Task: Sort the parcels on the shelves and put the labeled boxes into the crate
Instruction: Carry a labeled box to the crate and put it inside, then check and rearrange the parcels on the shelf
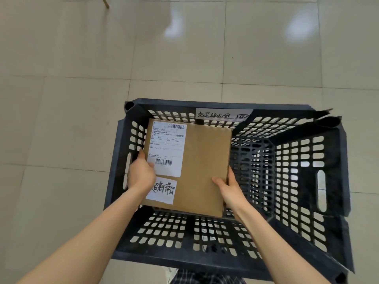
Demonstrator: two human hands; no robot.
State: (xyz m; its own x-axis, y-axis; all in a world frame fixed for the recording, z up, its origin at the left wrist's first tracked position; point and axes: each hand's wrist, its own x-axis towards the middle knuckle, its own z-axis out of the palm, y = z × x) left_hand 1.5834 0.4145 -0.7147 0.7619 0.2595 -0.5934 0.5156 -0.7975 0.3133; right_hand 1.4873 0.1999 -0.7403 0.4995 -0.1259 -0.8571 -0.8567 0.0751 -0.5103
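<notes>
Cardboard box (205,165), barcoded label (167,148); left hand (141,175), right hand (228,187) grip; over crate (338,181).

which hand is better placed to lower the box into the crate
Probably the right hand: it holds the box edge over the open middle, while the left hand sits by the left wall of the crate.

The cardboard box (196,171), held at its side edges by the left hand (141,175) and the right hand (227,189), blocks the left half of the crate (164,104) opening. The right half is open down to the slotted bottom, hemmed in by the crate's walls. Open tiled floor (61,119) lies to the left and beyond.
</notes>
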